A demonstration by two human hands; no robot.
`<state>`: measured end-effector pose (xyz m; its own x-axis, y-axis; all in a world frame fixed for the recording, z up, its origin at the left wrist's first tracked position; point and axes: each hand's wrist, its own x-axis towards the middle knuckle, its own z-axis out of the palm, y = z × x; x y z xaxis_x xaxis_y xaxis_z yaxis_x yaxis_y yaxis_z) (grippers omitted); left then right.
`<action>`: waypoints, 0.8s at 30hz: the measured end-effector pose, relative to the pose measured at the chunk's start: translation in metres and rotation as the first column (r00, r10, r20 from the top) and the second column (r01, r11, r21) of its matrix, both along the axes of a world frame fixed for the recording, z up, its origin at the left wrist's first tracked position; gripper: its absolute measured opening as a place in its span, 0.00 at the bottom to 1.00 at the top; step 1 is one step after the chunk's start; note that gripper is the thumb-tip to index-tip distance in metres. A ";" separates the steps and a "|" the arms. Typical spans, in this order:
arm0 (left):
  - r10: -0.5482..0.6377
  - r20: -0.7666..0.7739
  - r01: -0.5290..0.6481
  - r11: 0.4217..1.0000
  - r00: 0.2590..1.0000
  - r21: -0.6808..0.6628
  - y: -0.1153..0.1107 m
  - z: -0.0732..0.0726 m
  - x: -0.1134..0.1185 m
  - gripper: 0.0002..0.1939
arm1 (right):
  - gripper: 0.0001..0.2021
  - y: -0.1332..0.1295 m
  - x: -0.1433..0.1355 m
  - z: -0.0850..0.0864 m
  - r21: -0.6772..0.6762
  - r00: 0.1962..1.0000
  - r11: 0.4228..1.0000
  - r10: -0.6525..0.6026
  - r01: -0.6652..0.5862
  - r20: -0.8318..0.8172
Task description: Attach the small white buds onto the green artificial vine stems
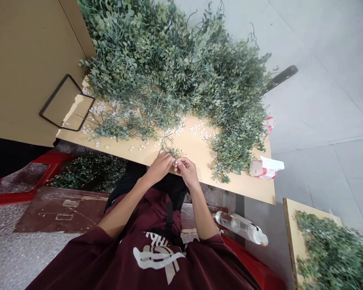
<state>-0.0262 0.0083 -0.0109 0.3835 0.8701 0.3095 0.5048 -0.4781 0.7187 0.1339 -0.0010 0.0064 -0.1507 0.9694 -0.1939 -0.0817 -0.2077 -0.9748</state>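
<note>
My left hand (162,165) is closed at the table's front edge, its fingers on a thin green sprig (168,146) that reaches onto the tabletop. Beside it, my right hand (186,169) pinches a tiny white piece (176,162), fingertips almost touching the left ones. Small white pieces (199,129) lie scattered over the light wooden table (193,151). Loose green stems (115,125) rest among them at the left. A large heap of artificial greenery (175,60) covers the back and right of the table.
A tissue pack (264,168) sits at the table's right edge. Left stands a brown panel (27,72) with a black wire frame (53,102). Below right are a clear bottle (238,226) and another board with greenery (329,249). Red stools (53,161) flank me.
</note>
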 end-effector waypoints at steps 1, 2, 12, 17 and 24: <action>0.000 0.003 0.000 1.000 1.000 0.000 0.000 0.000 0.000 0.21 | 0.09 0.000 0.000 0.000 0.003 1.000 1.000 -0.001 0.001 -0.007; 0.002 0.005 -0.002 1.000 1.000 0.000 0.000 0.000 0.000 0.21 | 0.09 0.000 0.000 -0.001 0.004 1.000 1.000 -0.003 0.003 -0.014; 0.009 -0.012 -0.009 1.000 1.000 0.006 0.000 0.001 0.001 0.21 | 0.07 0.000 0.001 -0.001 0.019 0.999 1.000 0.007 -0.006 -0.037; 0.012 -0.032 -0.012 1.000 0.999 0.003 0.001 0.001 0.000 0.21 | 0.08 0.000 0.001 -0.003 0.010 1.000 1.000 0.002 -0.002 -0.016; 0.026 -0.046 -0.024 0.999 0.999 0.048 0.000 0.000 0.001 0.21 | 0.09 0.001 0.002 -0.005 -0.006 1.000 1.000 -0.014 0.014 -0.010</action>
<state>-0.0254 0.0084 -0.0108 0.3769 0.8644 0.3328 0.5491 -0.4978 0.6713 0.1360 -0.0003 0.0016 -0.1389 0.9703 -0.1983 -0.0948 -0.2123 -0.9726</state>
